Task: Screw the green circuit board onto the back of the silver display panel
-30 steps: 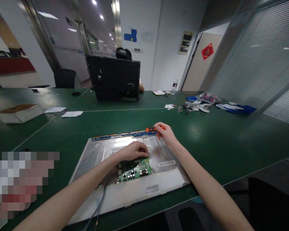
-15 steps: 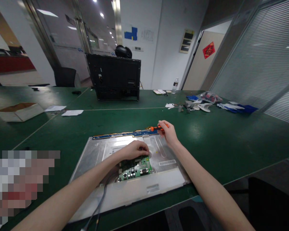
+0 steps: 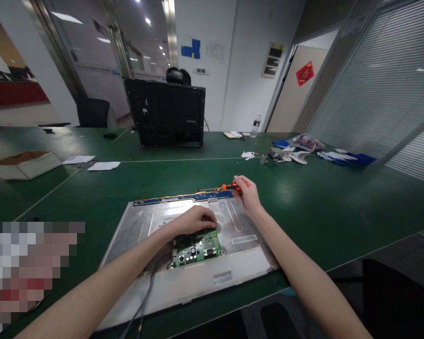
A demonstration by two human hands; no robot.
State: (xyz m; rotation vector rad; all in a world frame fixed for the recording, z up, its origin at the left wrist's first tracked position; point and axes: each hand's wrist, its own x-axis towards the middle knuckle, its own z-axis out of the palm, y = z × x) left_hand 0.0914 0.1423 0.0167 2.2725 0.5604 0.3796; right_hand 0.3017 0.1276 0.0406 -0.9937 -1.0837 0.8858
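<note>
A silver display panel point(image 3: 127, 245) lies back side up on the green table. Along its far edge runs a narrow blue circuit strip point(image 3: 162, 201). A green circuit board point(image 3: 203, 247) with connectors sits near the middle of the panel. My left hand point(image 3: 198, 220) is closed at the board's far edge, its fingers curled and partly hidden. In my right hand point(image 3: 246, 192) is an orange and black screwdriver point(image 3: 228, 187), pointing left over the far edge, close to the blue strip. Grey cables point(image 3: 149, 287) run from near the board over the panel's near edge.
Farther back stands a black monitor housing point(image 3: 166, 113). An open carton point(image 3: 24, 165) and white papers point(image 3: 104, 166) lie on the left. Gloves, a plastic bag point(image 3: 306, 141) and small parts are at the back right, near a water bottle point(image 3: 256, 125). A blurred-out area covers the lower left.
The screwdriver has swung slightly, and its shaft now shows over the far edge. My left hand stays at the board. The whole view has shifted a little.
</note>
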